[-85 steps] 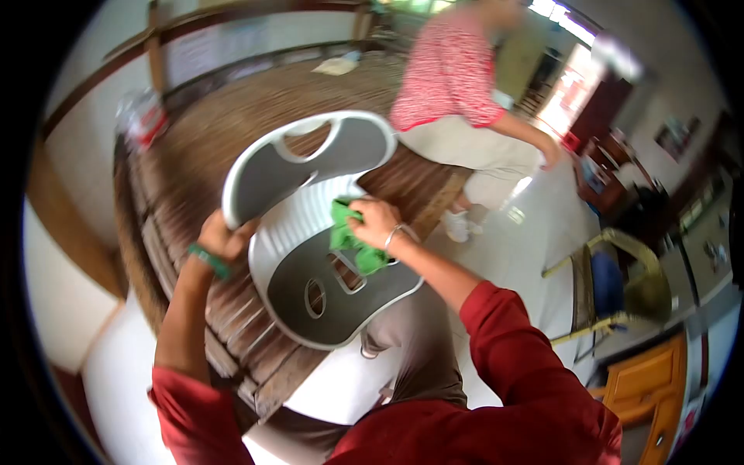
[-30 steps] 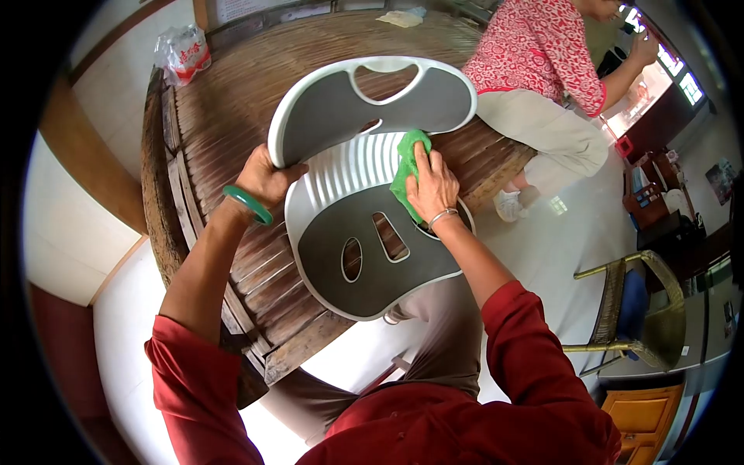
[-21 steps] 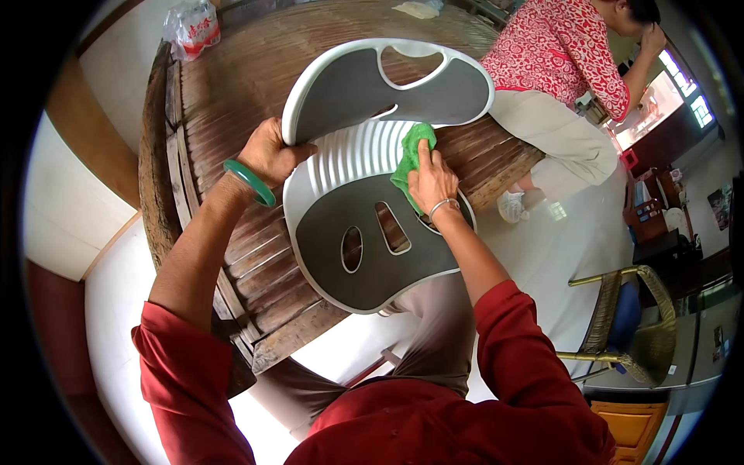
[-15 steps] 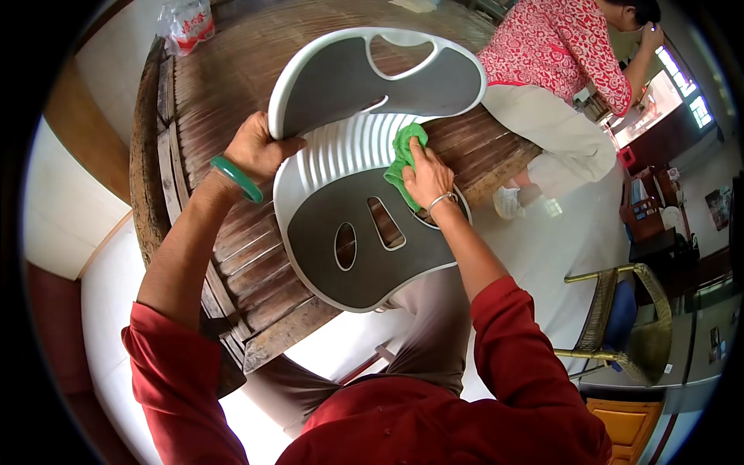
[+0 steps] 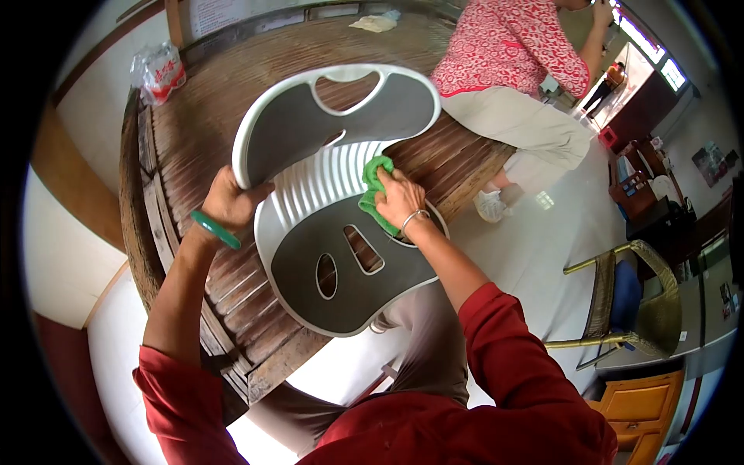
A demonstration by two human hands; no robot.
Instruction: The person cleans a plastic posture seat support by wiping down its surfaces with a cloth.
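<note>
A white-framed seat with dark grey pads (image 5: 298,260) rests on a slatted wooden bench (image 5: 240,271), its back part tilted up and its ribbed white middle showing. My left hand (image 5: 230,200), with a green bangle at the wrist, grips the left edge where the back meets the ribs. A green cloth (image 5: 375,186) is bunched under the fingers of my right hand (image 5: 403,200), which presses it on the right side, where the ribs meet the lower pad. The fingertips of my left hand are partly hidden behind the frame.
Another person in a red patterned top (image 5: 504,50) sits on the bench at the right. A plastic-wrapped pack (image 5: 160,71) stands at the far left corner. To the right on the floor is a metal-framed chair (image 5: 635,298); a pale cloth (image 5: 375,22) lies at the back.
The view has shifted, so the seat and both hands appear lower and further left. My right hand stays on the cloth near the ribs, and my left hand keeps its grip.
</note>
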